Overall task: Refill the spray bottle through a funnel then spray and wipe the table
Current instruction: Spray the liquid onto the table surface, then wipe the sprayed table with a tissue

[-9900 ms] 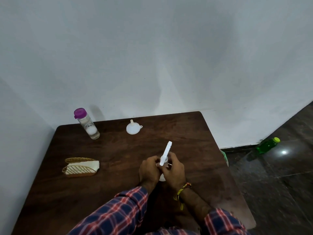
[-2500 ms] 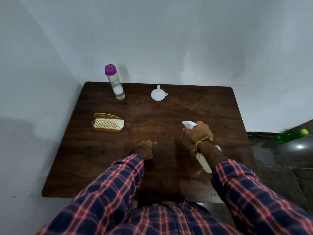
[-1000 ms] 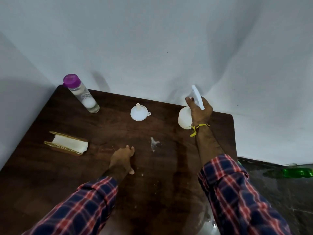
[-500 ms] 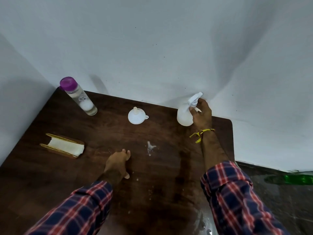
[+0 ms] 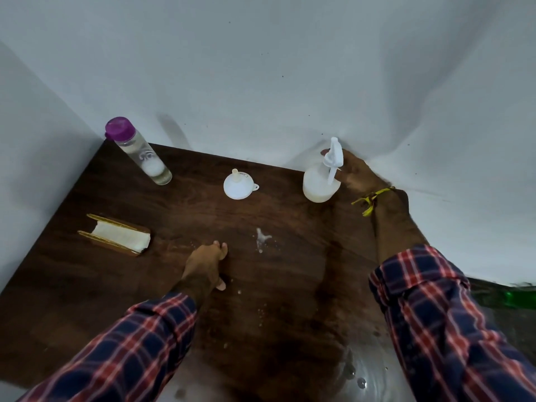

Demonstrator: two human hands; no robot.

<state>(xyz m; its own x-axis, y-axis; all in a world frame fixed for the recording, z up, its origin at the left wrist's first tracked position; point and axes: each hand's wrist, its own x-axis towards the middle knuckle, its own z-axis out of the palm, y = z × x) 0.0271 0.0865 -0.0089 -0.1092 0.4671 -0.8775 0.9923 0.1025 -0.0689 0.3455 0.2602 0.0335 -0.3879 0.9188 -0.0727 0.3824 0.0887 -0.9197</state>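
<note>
My left hand (image 5: 206, 264) rests flat on the wet table (image 5: 72, 280); my right hand (image 5: 355, 175) grasps the sprayer (image 5: 320, 181) by the far wall (image 5: 261, 68)

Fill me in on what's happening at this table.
A person in a plaid shirt is cleaning a dark wooden table. The right hand holds the white spray bottle, which stands upright near the far edge. The left hand rests on the tabletop beside a small white splash. The funnel lies upside down, unused. A purple-capped bottle and a napkin holder sit untouched to the left.
</note>
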